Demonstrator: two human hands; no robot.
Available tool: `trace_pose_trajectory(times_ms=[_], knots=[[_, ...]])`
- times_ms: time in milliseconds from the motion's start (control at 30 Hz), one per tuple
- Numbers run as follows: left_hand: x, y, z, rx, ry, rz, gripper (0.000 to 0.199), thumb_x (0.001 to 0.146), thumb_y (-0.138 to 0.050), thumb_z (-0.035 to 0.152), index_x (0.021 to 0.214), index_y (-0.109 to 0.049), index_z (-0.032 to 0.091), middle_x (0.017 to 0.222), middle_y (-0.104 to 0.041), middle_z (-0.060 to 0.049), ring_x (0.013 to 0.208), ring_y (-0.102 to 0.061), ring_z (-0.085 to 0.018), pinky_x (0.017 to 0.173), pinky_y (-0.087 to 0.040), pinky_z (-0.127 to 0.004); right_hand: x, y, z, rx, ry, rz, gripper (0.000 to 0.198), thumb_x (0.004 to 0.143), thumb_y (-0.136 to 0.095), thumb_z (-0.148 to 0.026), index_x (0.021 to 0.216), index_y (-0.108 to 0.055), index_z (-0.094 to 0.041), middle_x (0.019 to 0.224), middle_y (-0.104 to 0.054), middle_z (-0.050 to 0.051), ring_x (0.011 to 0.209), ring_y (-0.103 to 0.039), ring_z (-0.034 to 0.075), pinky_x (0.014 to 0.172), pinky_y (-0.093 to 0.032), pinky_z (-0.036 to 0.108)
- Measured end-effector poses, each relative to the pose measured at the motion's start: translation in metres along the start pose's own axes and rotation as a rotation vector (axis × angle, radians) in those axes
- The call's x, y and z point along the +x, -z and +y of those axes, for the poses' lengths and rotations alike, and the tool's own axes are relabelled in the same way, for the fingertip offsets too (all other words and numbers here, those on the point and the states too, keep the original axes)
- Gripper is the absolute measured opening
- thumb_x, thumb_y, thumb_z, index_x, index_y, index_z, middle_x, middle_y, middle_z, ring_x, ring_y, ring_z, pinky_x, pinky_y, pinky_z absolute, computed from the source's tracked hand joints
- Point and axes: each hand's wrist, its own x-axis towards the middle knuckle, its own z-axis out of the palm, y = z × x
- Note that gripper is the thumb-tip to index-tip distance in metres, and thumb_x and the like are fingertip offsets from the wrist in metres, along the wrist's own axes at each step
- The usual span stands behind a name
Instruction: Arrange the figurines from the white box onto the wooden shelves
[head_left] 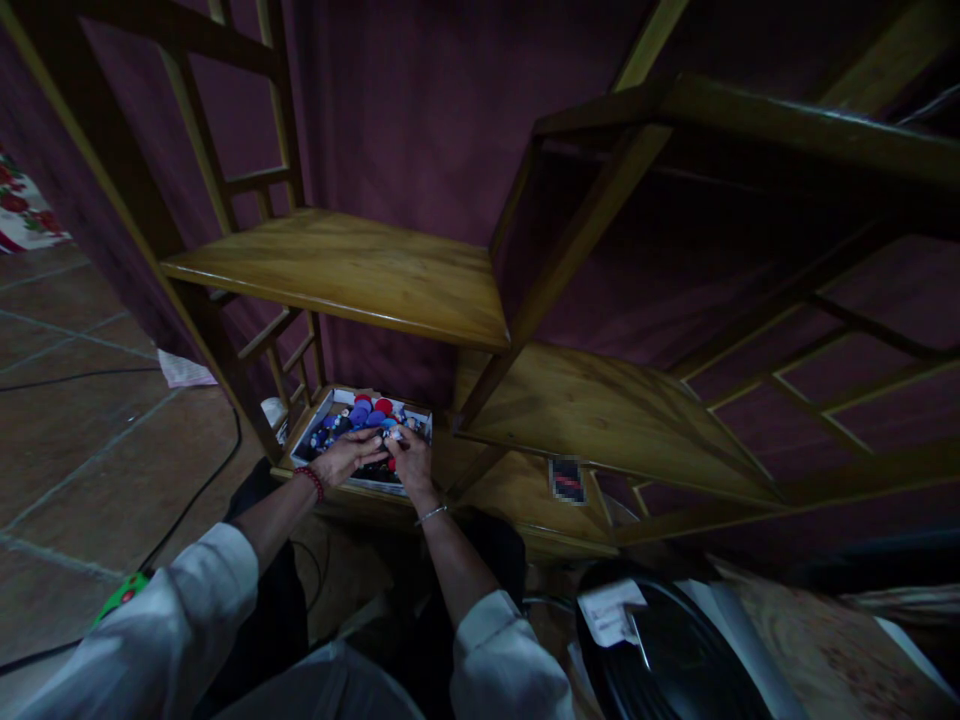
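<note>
A shallow white-edged box (306, 437) sits on the lowest shelf at the left, filled with small blue, purple, red and dark pieces (360, 413). Over its front half, my left hand (349, 455) and my right hand (411, 458) meet with fingers bent inward. Between their fingertips is a small white-and-dark piece (393, 435), too small to name. My left wrist wears a red bead bracelet (309, 484), my right a thin silvery one (431, 515).
Wooden shelving surrounds the box, with an upper shelf (337, 270) above and another shelf (622, 410) to the right. A blurred dark packet (567, 480) lies on the lower right shelf. A black round-backed seat (675, 650) bears white paper (611, 610). Cables (202, 490) cross the tiled floor.
</note>
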Motion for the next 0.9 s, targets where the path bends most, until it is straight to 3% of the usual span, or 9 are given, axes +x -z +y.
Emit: trace_pose_trajectory(times_ms=[400,667,900], knots=[[-0.007,-0.008,0.006,-0.016,0.042,0.013,0.003,0.069,-0.064,0.008,0.072,-0.065,0.01,0.076,-0.065,-0.003,0.078,-0.062,-0.013,0.093,-0.042,-0.038,-0.003,0.009,-0.007,-0.026,0.126,-0.049,0.023,0.072,-0.05,-0.027,0.091,-0.063,-0.026,0.088,-0.065,-0.003,0.079,-0.059,0.013,0.079,-0.045,0.025],[-0.011,-0.01,0.009,-0.007,0.062,-0.026,0.007,0.071,-0.063,0.008,0.078,-0.065,0.01,0.077,-0.065,-0.003,0.079,-0.062,-0.013,0.092,-0.043,-0.037,-0.005,0.02,-0.018,-0.063,0.26,-0.093,0.026,0.073,-0.049,-0.018,0.092,-0.063,-0.025,0.094,-0.064,0.0,0.087,-0.057,0.015,0.083,-0.043,0.028],[-0.016,-0.014,0.01,-0.047,0.047,-0.015,0.008,0.072,-0.06,0.004,0.075,-0.062,0.011,0.075,-0.064,-0.002,0.077,-0.063,-0.012,0.094,-0.043,-0.04,-0.008,0.024,-0.026,-0.067,0.262,-0.115,0.034,0.072,-0.05,-0.015,0.103,-0.059,-0.026,0.098,-0.063,0.001,0.084,-0.058,0.015,0.081,-0.045,0.028]])
